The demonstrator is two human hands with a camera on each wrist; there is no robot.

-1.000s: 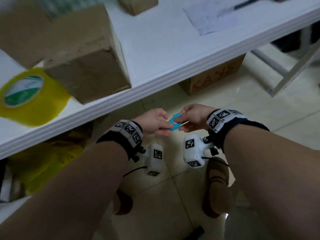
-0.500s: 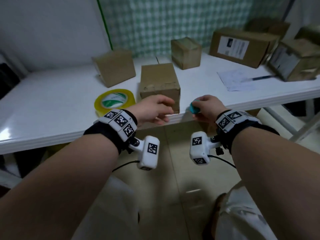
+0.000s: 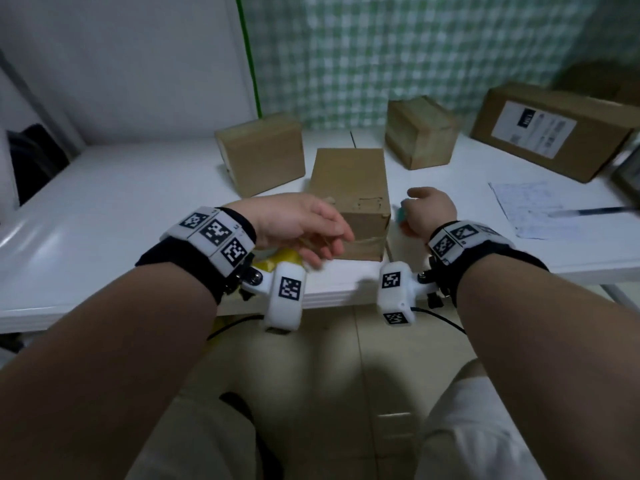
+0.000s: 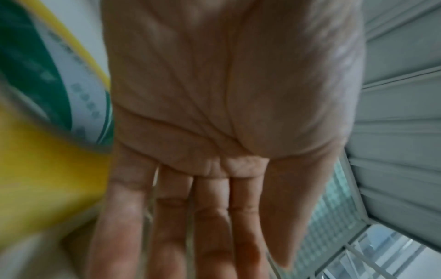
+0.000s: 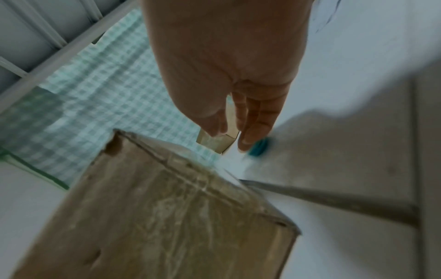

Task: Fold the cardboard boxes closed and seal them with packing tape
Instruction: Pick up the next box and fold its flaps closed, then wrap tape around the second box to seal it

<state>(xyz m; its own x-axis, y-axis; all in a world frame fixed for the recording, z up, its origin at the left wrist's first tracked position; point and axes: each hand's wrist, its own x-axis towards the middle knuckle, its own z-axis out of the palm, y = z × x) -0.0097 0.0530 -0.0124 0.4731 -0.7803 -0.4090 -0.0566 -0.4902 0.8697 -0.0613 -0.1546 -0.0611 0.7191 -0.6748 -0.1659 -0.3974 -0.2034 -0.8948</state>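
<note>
A closed cardboard box (image 3: pixel 349 181) stands near the white table's (image 3: pixel 104 209) front edge, with clear tape over its front face; it also fills the right wrist view (image 5: pixel 167 217). My left hand (image 3: pixel 322 244) hovers in front of it with fingers straight and relaxed, holding nothing (image 4: pixel 190 245). Just under and left of that hand lies the yellow tape roll (image 3: pixel 282 258) (image 4: pixel 47 169). Right of the box is my right hand (image 3: pixel 412 216), fingers nearly straight (image 5: pixel 229 137). A small teal object (image 3: pixel 401 214) (image 5: pixel 259 149) sits at its fingertips, thumb off it.
Two more closed boxes stand behind, one at the left (image 3: pixel 263 157) and one at the right (image 3: pixel 420 131). A long labelled box (image 3: pixel 550 129) is at the far right. A paper sheet (image 3: pixel 540 209) with a pen (image 3: pixel 588 212) lies right of my right hand.
Both hands rose from below the table edge to the tabletop. The left hand let go of the teal object and moved over the tape roll. The right hand carried the teal object beside the box.
</note>
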